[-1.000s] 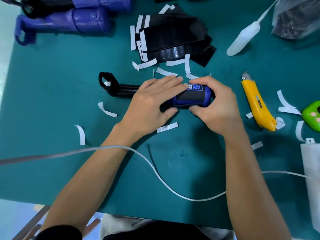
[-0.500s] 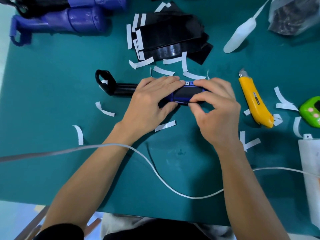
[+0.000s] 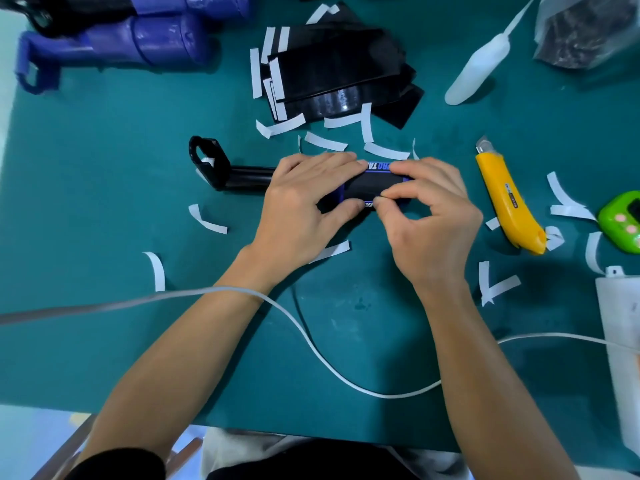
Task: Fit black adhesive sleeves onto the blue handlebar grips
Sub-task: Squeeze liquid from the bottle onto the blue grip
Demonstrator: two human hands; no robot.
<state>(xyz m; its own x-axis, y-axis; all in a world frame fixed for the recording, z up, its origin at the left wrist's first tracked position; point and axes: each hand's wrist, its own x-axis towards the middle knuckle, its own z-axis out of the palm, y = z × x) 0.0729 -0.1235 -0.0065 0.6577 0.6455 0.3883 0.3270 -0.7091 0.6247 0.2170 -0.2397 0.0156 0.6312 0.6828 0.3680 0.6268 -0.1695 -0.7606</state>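
The thumb and forefinger (image 3: 388,197) of the right hand (image 3: 429,223) are pinching the near edge of the black adhesive sleeve (image 3: 375,183), which is sitting wrapped round the blue rubber handlebar grip (image 3: 341,194) on the dark green table mat (image 3: 104,174). The left hand (image 3: 301,202) is gripping the same grip just beside it, its fingers lying over the top and its thumb pressing in from the near side. Between the two hands, along the far side of the sleeve, white and blue letters are showing "RO TA"; the fingertips are covering the rest.

The grip's black stem and clamp ring (image 3: 207,161) are sticking out to the left of the grip. Beyond the grip, a stack of black sleeves with white backing strips (image 3: 339,74) is lying, and peeled white paper strips (image 3: 325,142) are scattered around it. To the right of the grip a yellow plastic utility knife (image 3: 505,202) is resting; its small label is too fine to read. Far left of the grip, more blue grips (image 3: 121,43) are lying, and near of it a white cable (image 3: 311,341) is curving across.
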